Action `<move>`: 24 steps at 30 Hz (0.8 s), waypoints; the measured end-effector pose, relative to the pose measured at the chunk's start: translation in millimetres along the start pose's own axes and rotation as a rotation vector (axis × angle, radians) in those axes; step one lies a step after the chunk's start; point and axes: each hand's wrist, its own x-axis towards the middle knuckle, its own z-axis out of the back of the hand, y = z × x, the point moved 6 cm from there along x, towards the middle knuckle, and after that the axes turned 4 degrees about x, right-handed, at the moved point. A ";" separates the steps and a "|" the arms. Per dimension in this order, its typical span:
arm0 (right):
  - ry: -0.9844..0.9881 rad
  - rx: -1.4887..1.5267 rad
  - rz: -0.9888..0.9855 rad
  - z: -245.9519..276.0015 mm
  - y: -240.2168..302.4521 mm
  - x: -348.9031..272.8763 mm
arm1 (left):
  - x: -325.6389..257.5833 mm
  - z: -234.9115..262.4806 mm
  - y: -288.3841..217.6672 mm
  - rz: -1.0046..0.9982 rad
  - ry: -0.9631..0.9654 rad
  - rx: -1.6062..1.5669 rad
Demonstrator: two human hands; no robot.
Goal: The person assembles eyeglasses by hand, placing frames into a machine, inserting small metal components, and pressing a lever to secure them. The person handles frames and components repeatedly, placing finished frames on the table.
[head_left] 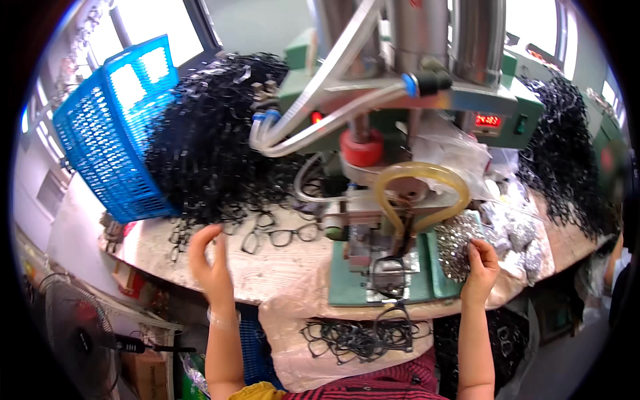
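My left hand [211, 268] is over the left part of the table, thumb and fingers apart, with nothing visible in it. Just beyond it lie loose black eyeglass frames [283, 235]. My right hand [481, 272] is closed in a pinch at the right edge of a heap of small silvery metal parts [455, 248]; whatever its fingertips hold is too small to name. Between my hands stands a green press machine [427, 100], with a black eyeglass frame [389, 270] at its metal fixture. Another black frame [395, 328] hangs at the table's front edge, over a pile of frames [340, 337] on my lap.
A tilted blue plastic basket [110, 133] spills a big heap of black frames [213, 127] at the back left. Another dark heap [563, 153] is at the right. Plastic bags [517, 230] lie beside the metal parts. A fan [80, 340] stands lower left.
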 end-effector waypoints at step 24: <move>0.465 -0.337 0.382 -119.6 84.4 -35.2 | -49.7 -120.5 34.7 0.223 0.355 -0.530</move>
